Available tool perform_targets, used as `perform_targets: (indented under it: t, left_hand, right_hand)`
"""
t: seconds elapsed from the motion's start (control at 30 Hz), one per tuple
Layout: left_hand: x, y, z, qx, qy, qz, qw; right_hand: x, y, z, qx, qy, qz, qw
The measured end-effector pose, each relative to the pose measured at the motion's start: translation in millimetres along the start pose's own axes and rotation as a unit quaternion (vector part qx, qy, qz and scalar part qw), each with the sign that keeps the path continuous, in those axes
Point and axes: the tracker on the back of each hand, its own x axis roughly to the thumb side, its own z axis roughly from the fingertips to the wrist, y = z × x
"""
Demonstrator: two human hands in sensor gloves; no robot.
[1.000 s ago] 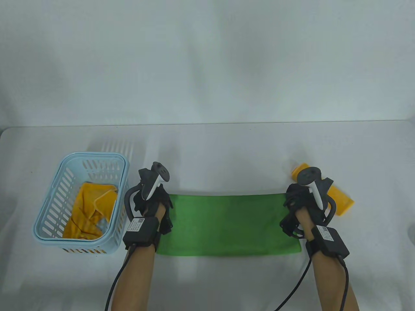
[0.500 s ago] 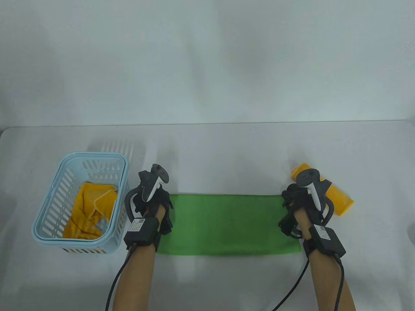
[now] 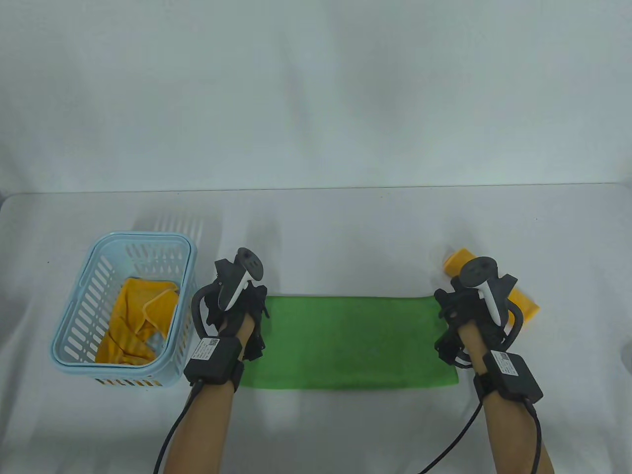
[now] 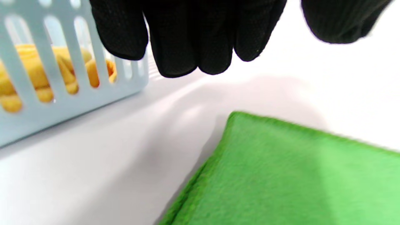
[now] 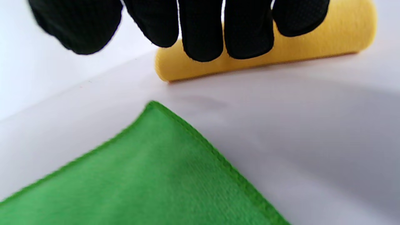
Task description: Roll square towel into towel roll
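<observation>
Our left hand (image 3: 236,312) and right hand (image 3: 469,316) hover with relaxed, empty grip above the folded green towel (image 3: 348,341); soft, light, floppy, we judge; best pinched at both corners of one short end.

Just a plain white table (image 3: 345,222) against a pale grey-white wall (image 3: 316,89), evenly lit, soft shadows, rounded far corners on the tabletop.

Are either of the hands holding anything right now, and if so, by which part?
Nothing is held. The left hand and right hand hover above the far corners of the green towel, fingers clear of the cloth.
</observation>
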Motion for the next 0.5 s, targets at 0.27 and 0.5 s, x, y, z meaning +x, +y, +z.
perform_targets:
  t: [0.27, 0.5]
  left_hand:
    - [-1.2, 35.1, 67.3, 0.061, -0.132, 0.027, 0.989]
    - [-31.6, 42.9, 116.2, 0.122, -0.189, 0.041, 0.974]
  right_hand:
    - [35.1, -23.6, 59.7, -0.029, -0.128, 0.013, 0.991]
    - [74.8, -8.7, 119.0, -0.017, -0.24, 0.031, 0.97]
